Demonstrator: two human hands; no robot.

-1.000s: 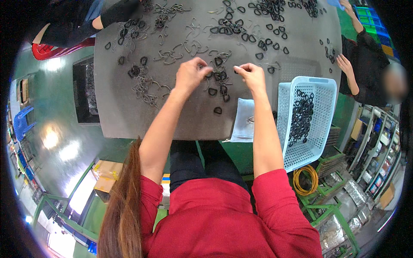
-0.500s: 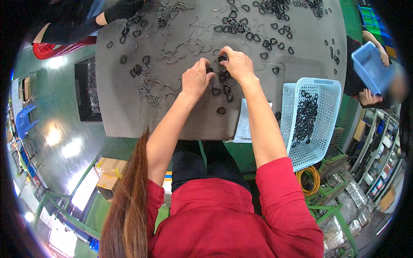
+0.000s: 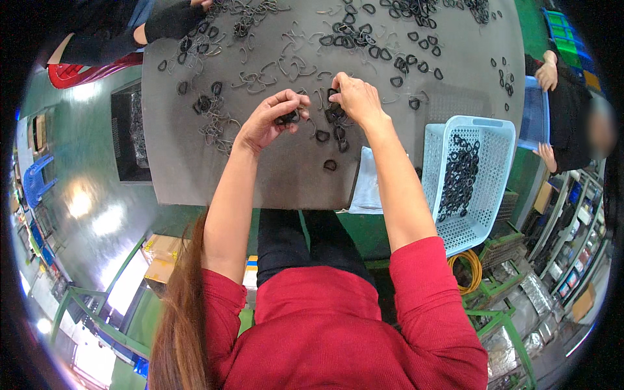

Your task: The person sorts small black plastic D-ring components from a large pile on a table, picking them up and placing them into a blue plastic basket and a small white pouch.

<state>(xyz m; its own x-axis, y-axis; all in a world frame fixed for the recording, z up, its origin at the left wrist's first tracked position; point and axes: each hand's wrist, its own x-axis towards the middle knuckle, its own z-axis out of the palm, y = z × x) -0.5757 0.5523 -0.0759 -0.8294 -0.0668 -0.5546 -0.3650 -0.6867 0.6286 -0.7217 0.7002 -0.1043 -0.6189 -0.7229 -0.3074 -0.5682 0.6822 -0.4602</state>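
Just above the grey table, my left hand is turned partly palm up, its fingers curled round a black D-shaped ring; whether it holds more than one I cannot tell. My right hand reaches down to a small cluster of black rings, thumb and fingers pinching one at the top. Two or three more black rings trail from that cluster towards me, and a single ring lies nearer the table's front edge. Thin bent wire pieces are scattered beyond my hands.
A light-blue perforated basket with many black rings stands at the table's right. Beside my right forearm lies a pale blue cloth. A co-worker's sleeved arm reaches in at far left; another person holds a blue basket at right.
My left hand has moved left from the ring cluster and turned its palm up, with a black ring in it. My right hand stays at the cluster. The person at right has lowered the blue basket.
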